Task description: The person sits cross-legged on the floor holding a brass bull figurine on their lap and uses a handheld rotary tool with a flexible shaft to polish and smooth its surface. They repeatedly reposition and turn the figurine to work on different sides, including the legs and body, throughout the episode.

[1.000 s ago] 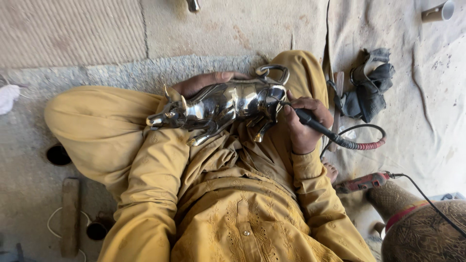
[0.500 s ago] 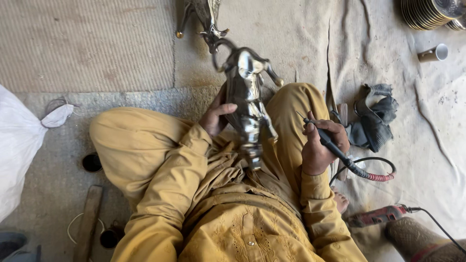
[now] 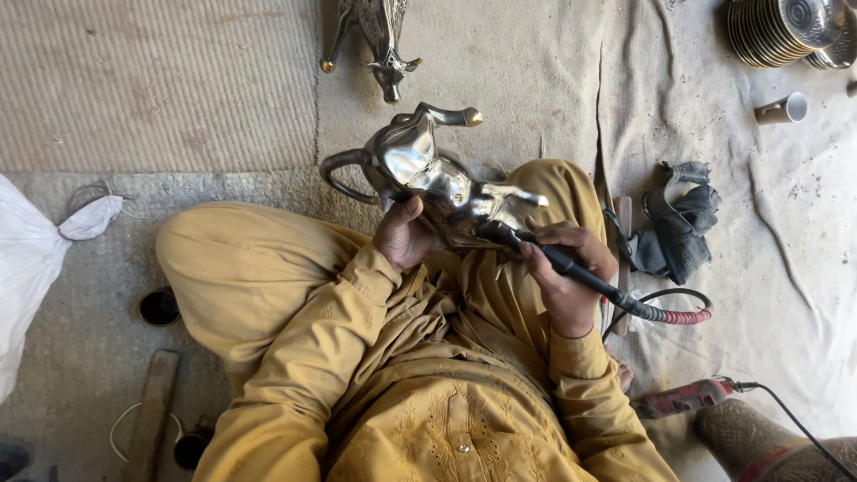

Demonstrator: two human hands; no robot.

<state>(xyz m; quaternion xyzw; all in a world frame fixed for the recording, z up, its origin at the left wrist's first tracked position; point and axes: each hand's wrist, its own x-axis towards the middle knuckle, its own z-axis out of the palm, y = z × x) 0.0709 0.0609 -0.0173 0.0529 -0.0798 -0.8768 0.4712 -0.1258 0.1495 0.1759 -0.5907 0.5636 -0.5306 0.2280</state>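
Tilted now, the metal bull (image 3: 437,183) has swung from upright to slanting across the lap, left hand (image 3: 403,236) clamped beneath it. Right hand (image 3: 567,272) grips the black tool (image 3: 571,266), tip touching the bull. Dusty cloth (image 3: 536,71) covers the floor; another bull (image 3: 379,40) lies beyond.

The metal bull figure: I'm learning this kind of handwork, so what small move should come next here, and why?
Probably a slight steadying of the metal bull figure by the left hand while the right hand eases the black rotary handpiece along the belly. The tool's tip already sits against the figure's underside near the legs, and the figure is held tilted above the lap, gripped from below.
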